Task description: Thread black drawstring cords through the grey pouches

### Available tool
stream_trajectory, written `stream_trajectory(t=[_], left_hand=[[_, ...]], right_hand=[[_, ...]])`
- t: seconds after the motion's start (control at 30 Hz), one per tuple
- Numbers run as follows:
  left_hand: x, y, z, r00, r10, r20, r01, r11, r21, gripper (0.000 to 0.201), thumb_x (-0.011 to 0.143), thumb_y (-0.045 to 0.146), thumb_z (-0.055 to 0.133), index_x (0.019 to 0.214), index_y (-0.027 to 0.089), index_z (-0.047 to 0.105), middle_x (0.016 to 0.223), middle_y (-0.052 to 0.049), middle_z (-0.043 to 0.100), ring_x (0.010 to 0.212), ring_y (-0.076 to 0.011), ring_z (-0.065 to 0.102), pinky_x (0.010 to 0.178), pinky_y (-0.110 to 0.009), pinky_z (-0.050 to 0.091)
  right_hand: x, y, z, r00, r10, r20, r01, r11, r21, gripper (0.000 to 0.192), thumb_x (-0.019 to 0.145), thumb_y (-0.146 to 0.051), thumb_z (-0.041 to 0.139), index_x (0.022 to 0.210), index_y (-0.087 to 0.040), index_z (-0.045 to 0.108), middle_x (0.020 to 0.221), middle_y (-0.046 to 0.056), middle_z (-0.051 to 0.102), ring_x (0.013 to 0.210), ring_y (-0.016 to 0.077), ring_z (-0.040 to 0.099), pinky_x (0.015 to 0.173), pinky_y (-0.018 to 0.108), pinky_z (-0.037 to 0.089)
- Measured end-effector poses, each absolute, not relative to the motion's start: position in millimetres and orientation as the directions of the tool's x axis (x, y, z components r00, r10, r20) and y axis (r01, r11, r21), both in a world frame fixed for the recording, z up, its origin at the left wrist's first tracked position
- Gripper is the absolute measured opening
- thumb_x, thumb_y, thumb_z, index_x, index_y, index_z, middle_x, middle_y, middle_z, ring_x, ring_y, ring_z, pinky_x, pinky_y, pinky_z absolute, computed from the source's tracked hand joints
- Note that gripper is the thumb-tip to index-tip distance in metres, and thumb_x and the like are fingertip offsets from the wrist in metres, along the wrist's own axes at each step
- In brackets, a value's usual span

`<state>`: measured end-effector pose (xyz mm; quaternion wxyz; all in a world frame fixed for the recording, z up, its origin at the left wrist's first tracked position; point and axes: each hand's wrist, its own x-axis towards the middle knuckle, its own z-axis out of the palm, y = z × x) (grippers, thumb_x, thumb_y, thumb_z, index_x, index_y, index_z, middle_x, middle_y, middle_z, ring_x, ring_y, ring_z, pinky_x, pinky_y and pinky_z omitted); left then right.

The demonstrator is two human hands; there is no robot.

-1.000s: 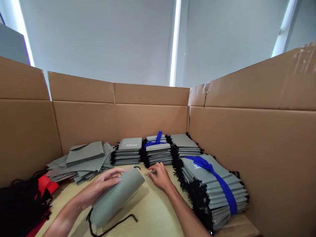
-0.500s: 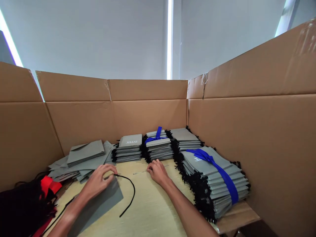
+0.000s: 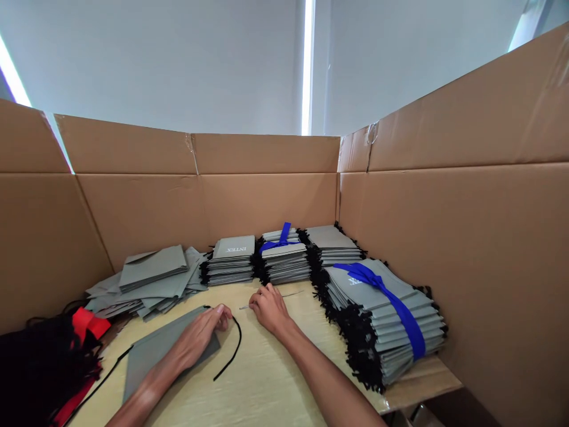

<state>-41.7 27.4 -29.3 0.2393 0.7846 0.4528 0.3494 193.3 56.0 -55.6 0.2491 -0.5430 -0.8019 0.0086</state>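
Note:
A flat grey pouch (image 3: 153,351) lies on the pale wooden table (image 3: 267,379), with a black drawstring (image 3: 231,356) curling out of its top corner. My left hand (image 3: 200,332) presses down on the pouch's upper right corner, fingertips at the cord. My right hand (image 3: 267,307) rests on the table just to the right, fingers pinched on a thin metal needle (image 3: 267,299) that lies across the table.
Stacks of grey pouches (image 3: 233,264) stand at the back, two tied with blue ribbon (image 3: 391,305). Loose grey pouches (image 3: 146,281) are piled at the left. Black and red cords (image 3: 48,356) lie at the far left. Tall cardboard walls (image 3: 444,237) enclose the table.
My left hand has laid the pouch down flat from a rolled, lifted hold and now pins its corner. My right hand has slid a little left along the needle.

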Motion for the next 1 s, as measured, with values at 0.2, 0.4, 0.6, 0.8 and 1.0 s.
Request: stream_trajectory(t=[0.2,0.4,0.6,0.8,1.0], left_hand=[[-52.6,22.5,-28.9,0.330,0.854,0.402,0.662,-0.513,0.547,0.059,0.098,0.049,0.028,0.045,0.031,0.043,0.054,-0.008,0.061,0.061,-0.0275,0.060,0.072,-0.040,0.050],[-56.2,23.7,-25.5,0.303,0.863,0.404,0.690,-0.492,0.531,0.061,0.101,0.056,0.026,0.049,0.030,0.042,0.051,-0.005,0.055,0.055,-0.0245,0.056,0.067,-0.037,0.048],[-61.5,2.2,-22.4,0.583,0.733,0.349,0.537,-0.671,0.511,0.042,0.106,0.055,0.050,0.102,0.030,0.083,0.105,-0.010,0.083,0.096,-0.0292,0.077,0.090,-0.035,0.061],[-62.6,-11.3,-26.6,0.825,0.472,0.312,0.386,-0.872,0.300,0.026,0.109,0.042,0.062,0.113,0.039,0.087,0.131,-0.009,0.081,0.126,-0.0307,0.073,0.108,-0.041,0.059],[-19.5,-16.0,-24.3,0.810,0.489,0.324,0.328,-0.836,0.441,0.028,0.111,0.043,0.056,0.101,0.027,0.077,0.106,-0.009,0.081,0.103,-0.0258,0.074,0.098,-0.036,0.058]], right_hand=[[195.3,58.6,-58.9,-0.261,0.880,0.396,0.880,0.385,-0.276,0.016,0.106,-0.020,0.064,0.106,-0.023,0.080,0.115,0.010,0.076,0.117,0.0277,0.059,0.098,0.038,0.045],[205.6,55.0,-56.7,-0.294,0.877,0.380,0.842,0.425,-0.331,0.013,0.106,-0.023,0.068,0.107,-0.023,0.081,0.117,0.007,0.077,0.114,0.0248,0.063,0.099,0.035,0.044],[204.3,57.8,-57.3,-0.297,0.873,0.387,0.834,0.435,-0.341,0.008,0.104,-0.025,0.073,0.101,-0.024,0.081,0.113,0.005,0.078,0.115,0.0246,0.062,0.098,0.034,0.044],[200.8,53.8,-52.4,-0.310,0.870,0.384,0.844,0.437,-0.309,0.010,0.106,-0.017,0.064,0.106,-0.019,0.074,0.116,0.010,0.076,0.115,0.0265,0.062,0.097,0.036,0.043],[206.8,45.0,-42.9,-0.201,0.894,0.400,0.846,0.364,-0.390,0.014,0.109,-0.014,0.053,0.115,-0.019,0.064,0.107,0.010,0.075,0.100,0.0250,0.066,0.084,0.032,0.041]])
